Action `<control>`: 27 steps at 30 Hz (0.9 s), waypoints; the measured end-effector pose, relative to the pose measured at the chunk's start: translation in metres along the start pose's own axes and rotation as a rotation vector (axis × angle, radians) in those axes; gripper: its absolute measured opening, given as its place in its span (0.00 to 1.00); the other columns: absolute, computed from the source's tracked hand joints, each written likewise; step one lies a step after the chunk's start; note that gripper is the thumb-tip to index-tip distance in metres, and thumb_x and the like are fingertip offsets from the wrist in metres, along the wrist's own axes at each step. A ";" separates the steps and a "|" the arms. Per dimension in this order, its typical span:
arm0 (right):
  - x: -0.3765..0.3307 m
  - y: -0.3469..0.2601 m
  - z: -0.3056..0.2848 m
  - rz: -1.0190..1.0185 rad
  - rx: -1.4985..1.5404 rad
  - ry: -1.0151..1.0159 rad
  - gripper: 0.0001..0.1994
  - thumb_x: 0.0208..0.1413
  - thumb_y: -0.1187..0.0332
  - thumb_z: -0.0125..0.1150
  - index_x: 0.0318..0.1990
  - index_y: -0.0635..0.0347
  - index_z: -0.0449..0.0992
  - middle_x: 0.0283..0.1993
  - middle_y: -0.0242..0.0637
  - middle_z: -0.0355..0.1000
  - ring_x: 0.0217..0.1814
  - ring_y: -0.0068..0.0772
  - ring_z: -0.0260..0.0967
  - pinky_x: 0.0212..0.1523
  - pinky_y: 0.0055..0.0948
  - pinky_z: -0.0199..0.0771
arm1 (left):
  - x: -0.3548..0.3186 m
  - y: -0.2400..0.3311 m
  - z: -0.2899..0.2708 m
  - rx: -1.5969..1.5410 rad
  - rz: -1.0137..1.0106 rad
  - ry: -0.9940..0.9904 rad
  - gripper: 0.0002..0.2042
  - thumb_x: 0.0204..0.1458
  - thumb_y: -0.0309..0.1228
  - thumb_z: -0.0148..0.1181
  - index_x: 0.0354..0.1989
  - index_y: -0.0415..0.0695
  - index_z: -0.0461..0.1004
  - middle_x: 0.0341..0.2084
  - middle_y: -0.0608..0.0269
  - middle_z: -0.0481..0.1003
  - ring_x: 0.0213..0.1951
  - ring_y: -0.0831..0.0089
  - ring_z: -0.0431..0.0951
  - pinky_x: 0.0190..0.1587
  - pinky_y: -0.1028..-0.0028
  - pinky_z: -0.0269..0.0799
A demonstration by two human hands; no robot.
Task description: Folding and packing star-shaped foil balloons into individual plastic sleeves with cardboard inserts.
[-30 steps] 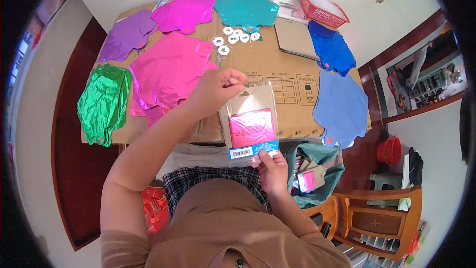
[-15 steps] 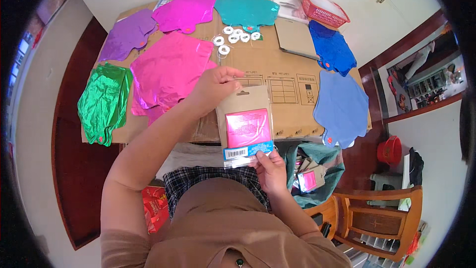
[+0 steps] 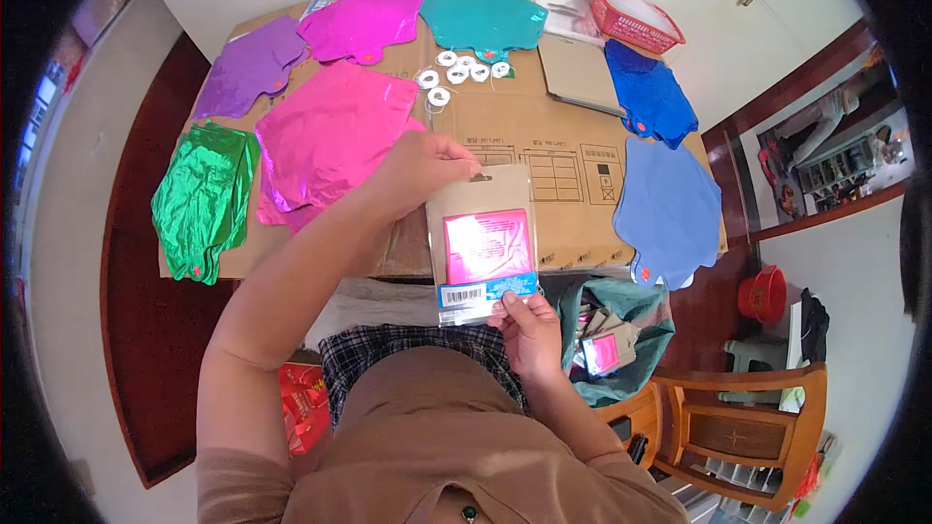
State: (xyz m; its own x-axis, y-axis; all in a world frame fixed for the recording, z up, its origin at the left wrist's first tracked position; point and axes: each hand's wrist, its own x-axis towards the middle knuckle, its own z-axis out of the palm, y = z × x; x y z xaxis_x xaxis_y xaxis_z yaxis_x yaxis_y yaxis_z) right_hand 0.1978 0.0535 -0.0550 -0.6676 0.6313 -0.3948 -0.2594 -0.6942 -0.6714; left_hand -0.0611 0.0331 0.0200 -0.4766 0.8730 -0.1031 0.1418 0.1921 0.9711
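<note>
While the left hand (image 3: 419,170) pinches its top, the packet (image 3: 482,233) has its bottom gripped by the right hand (image 3: 529,330).

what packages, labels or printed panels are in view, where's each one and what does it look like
Clear flat packet: held between left hand at its top and right hand at its bottom; rectangular, pink foil inside.
Barcode label: packet's lower left; white, beside a blue strip.
Printed panels: on the brown cardboard sheet; dark outlined boxes.
Second packet: in the teal bag, right of the lap; pink centre.
</note>
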 end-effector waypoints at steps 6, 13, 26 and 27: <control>-0.001 0.002 0.003 -0.040 -0.006 -0.072 0.05 0.58 0.76 0.56 0.42 0.59 0.73 0.39 0.35 0.75 0.35 0.27 0.75 0.38 0.27 0.78 | -0.005 0.004 -0.001 -0.232 -0.227 -0.011 0.16 0.58 0.37 0.54 0.41 0.35 0.76 0.33 0.61 0.78 0.34 0.77 0.76 0.37 0.75 0.72; 0.005 0.001 -0.005 -0.030 0.079 -0.057 0.06 0.57 0.76 0.57 0.42 0.59 0.72 0.38 0.36 0.76 0.36 0.28 0.75 0.38 0.27 0.79 | -0.018 0.001 0.005 -0.871 -0.361 -0.201 0.18 0.62 0.38 0.50 0.53 0.36 0.68 0.42 0.60 0.75 0.41 0.73 0.76 0.43 0.71 0.73; 0.001 0.001 -0.006 -0.125 -0.068 -0.079 0.02 0.57 0.74 0.58 0.36 0.63 0.75 0.34 0.42 0.77 0.35 0.29 0.76 0.39 0.28 0.76 | -0.043 -0.001 0.043 -0.916 -0.148 0.105 0.14 0.60 0.33 0.53 0.49 0.37 0.71 0.42 0.59 0.76 0.43 0.72 0.77 0.48 0.71 0.74; 0.001 0.001 -0.006 -0.116 -0.073 -0.084 0.03 0.57 0.73 0.58 0.37 0.62 0.75 0.34 0.41 0.77 0.35 0.28 0.75 0.39 0.27 0.75 | -0.041 0.001 0.039 -0.898 -0.136 0.064 0.14 0.59 0.33 0.53 0.49 0.36 0.72 0.42 0.59 0.77 0.41 0.72 0.78 0.47 0.71 0.75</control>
State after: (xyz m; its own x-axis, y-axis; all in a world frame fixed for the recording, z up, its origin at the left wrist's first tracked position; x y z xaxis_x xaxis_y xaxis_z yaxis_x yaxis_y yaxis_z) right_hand 0.2011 0.0558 -0.0601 -0.6928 0.6726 -0.2600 -0.2886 -0.5890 -0.7548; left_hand -0.0070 0.0151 0.0171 -0.4909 0.8366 -0.2431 -0.6355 -0.1530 0.7568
